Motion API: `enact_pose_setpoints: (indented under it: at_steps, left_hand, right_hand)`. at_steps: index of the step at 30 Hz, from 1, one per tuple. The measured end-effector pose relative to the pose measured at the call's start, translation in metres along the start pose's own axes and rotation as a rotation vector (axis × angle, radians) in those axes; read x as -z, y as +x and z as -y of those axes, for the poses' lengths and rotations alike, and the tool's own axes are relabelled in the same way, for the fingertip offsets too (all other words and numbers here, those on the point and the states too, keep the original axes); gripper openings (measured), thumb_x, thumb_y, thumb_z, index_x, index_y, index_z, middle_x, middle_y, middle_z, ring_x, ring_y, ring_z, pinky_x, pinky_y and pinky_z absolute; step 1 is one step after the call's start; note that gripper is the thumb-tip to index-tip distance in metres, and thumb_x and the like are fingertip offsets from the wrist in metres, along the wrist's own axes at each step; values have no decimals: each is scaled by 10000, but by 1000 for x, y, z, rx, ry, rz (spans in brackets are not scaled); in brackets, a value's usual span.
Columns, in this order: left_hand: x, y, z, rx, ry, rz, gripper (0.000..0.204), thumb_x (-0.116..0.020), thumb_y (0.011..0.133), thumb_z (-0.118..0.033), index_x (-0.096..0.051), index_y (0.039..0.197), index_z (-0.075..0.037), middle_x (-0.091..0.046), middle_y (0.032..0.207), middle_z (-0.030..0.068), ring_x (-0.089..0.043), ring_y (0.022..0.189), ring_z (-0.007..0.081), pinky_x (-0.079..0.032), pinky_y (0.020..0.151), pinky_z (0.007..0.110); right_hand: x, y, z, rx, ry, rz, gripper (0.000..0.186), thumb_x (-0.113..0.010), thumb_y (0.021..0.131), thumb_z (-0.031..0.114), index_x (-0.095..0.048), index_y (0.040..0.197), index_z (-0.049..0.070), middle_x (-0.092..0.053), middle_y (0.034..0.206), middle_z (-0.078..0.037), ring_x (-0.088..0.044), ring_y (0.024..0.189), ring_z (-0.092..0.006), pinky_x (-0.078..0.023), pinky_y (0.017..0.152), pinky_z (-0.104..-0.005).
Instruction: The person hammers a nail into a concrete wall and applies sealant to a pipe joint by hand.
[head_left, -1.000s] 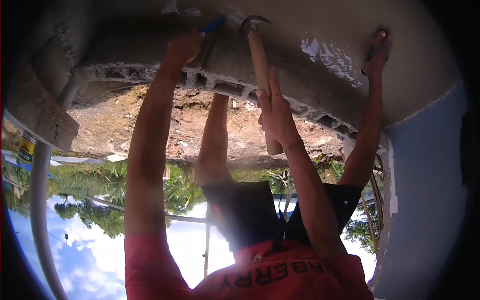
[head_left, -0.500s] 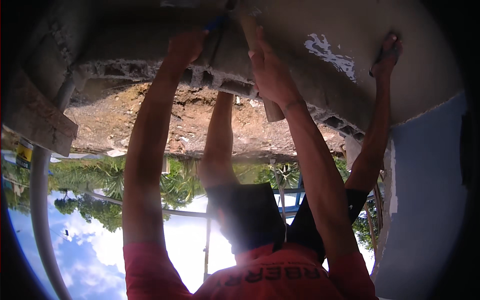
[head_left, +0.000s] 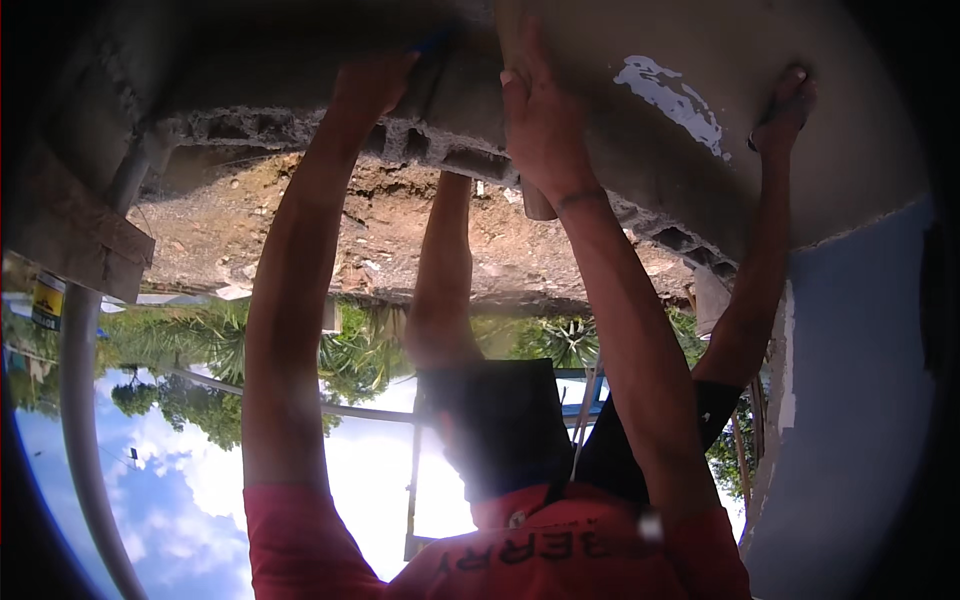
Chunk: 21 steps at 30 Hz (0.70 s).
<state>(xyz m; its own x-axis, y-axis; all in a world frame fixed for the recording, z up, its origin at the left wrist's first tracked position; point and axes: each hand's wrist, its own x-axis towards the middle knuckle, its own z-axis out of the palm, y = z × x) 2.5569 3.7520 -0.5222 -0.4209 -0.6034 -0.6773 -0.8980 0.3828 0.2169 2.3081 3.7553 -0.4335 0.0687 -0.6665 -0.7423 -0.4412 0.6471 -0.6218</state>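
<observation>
My left hand (head_left: 372, 88) is closed around a blue-handled tool (head_left: 432, 41); its far end is lost in shadow, so I cannot tell its kind. To its right, my right hand (head_left: 548, 135) grips a length of wood (head_left: 512, 40), thumb and fingers along it. One end of the wood pokes out by my wrist, and the other runs toward the picture's upper edge. Both hands are over a grey concrete surface (head_left: 600, 150), close to the broken edge of hollow blocks (head_left: 480, 163).
A shiny wet patch (head_left: 672, 105) lies on the concrete near my sandalled foot (head_left: 785, 112). At right stands a blue-grey wall (head_left: 860, 400). At left are a grey pipe (head_left: 80, 400) and a board (head_left: 85, 240). Rubbly soil (head_left: 380, 240) lies beyond the blocks.
The wood has shifted with my right hand, standing more upright, and less of its end shows by the wrist. My left hand has barely moved; the blue handle now looks darker.
</observation>
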Motion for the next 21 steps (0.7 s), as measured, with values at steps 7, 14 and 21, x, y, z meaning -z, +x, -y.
enact_pose_setpoints:
  at_steps: [7, 14, 21]
  left_hand:
    - [7, 34, -33, 367, -43, 358, 309, -489, 965, -321, -681, 1146, -160, -691, 1088, 121, -688, 971, 306, -547, 792, 481]
    - [52, 27, -75, 336, 24, 343, 356, -486, 969, -358, -689, 1002, -68, -699, 956, 177, -696, 885, 351, -560, 721, 499]
    - [27, -2, -54, 254, -18, 103, 418, -472, 978, -409, -698, 901, -66, -700, 805, 133, -700, 711, 328, -566, 607, 447]
  right_hand:
    - [28, -4, -11, -128, -88, 260, 593, -415, 996, 260, -198, 1541, 172, -576, 698, -109, -578, 516, -182, -530, 534, -356]
    - [63, -34, 0, -411, 246, 188, 602, -418, 1010, 256, -168, 1554, 194, -461, 655, -41, -499, 452, -112, -471, 453, -302]
    - [61, -36, -6, -258, 156, 123, 600, -418, 1012, 261, -164, 1554, 216, -513, 695, -56, -533, 484, -123, -493, 485, -308]
